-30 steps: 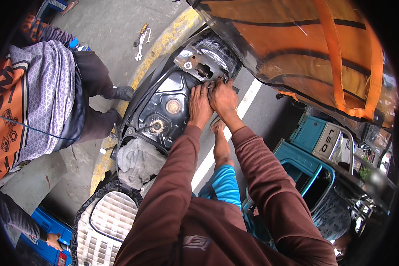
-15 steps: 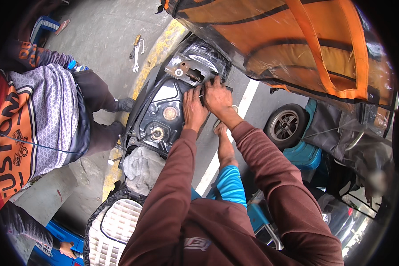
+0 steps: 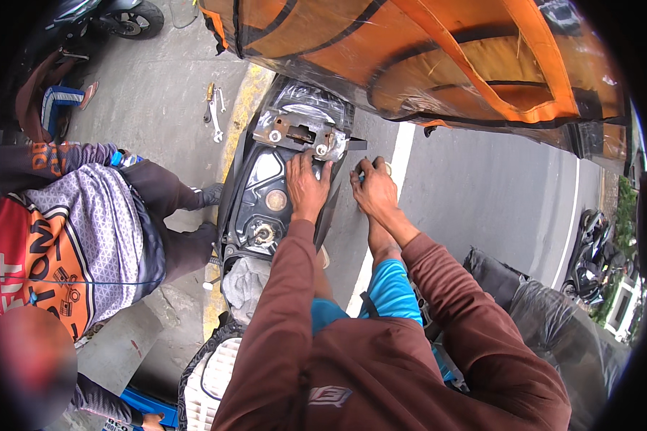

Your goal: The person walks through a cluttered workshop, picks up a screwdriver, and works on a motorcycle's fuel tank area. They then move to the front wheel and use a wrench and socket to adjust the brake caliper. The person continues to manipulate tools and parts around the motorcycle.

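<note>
A motorbike stands before me with its black fuel tank [image 3: 269, 172] exposed. At the tank's far end sits a worn metal bracket [image 3: 284, 133] with a rectangular cut-out and round bolt heads. My left hand [image 3: 309, 188] lies on the tank's right edge, fingers stretched up to the bracket's near side, holding nothing. To the right, apart from the bike, my right hand [image 3: 377, 188] is closed with curled fingers. A bit of blue shows between those fingers, too small to name. A grey rag [image 3: 246, 287] lies at the near end of the tank.
Orange bags under clear plastic [image 3: 438, 65] loom at the upper right. Wrenches [image 3: 214, 118] and a yellow-handled tool [image 3: 210, 92] lie on the pavement. A person in a patterned jersey [image 3: 108, 223] is close on the left. An upturned seat [image 3: 212, 366] is at the lower left.
My right hand has come off the bracket and moved right, away from the bike. My left hand stays by the bracket. The teal vehicle's wheel at right is out of view.
</note>
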`<state>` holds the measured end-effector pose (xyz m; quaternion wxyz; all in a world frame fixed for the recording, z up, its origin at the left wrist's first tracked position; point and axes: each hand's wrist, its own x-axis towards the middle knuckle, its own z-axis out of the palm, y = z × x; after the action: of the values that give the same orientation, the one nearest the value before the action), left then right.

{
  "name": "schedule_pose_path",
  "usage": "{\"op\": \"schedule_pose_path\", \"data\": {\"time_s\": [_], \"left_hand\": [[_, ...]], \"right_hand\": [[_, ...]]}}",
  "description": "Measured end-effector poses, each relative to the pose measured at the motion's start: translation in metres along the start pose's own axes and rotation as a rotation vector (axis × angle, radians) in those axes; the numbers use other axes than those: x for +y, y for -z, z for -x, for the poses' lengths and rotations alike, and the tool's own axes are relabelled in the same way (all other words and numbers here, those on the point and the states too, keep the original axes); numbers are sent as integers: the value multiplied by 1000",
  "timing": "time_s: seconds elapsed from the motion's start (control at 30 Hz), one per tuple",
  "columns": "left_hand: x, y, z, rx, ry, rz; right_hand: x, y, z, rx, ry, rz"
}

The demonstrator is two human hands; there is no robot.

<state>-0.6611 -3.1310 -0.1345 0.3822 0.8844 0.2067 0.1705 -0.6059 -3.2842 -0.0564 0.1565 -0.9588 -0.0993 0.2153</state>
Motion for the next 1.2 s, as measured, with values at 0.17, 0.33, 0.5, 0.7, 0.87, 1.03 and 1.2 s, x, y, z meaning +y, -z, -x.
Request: {"op": "schedule_pose_path", "data": {"time_s": [0.17, 0.33, 0.5, 0.7, 0.87, 1.03, 1.2], "left_hand": [[6, -2, -21, -14, -94, -150], [2, -11, -28, -98, -113, -253], [-8, -2, -43, -208, -403, -325], [6, 40, -38, -263, -172, -274], [0, 81, 52, -222, 77, -227], [-12, 115, 135, -1060, 305, -369], [28, 137, 137, -1201, 424, -309]], "right_hand": [[70, 5, 71, -78, -184, 7], [107, 17, 116, -145, -228, -24], [102, 41, 122, -258, -207, -146], [91, 83, 118, -73, 24, -254], [122, 127, 117, -34, -193, -234], [164, 152, 107, 100, -222, -222], [200, 158, 47, 23, -122, -202]]}}
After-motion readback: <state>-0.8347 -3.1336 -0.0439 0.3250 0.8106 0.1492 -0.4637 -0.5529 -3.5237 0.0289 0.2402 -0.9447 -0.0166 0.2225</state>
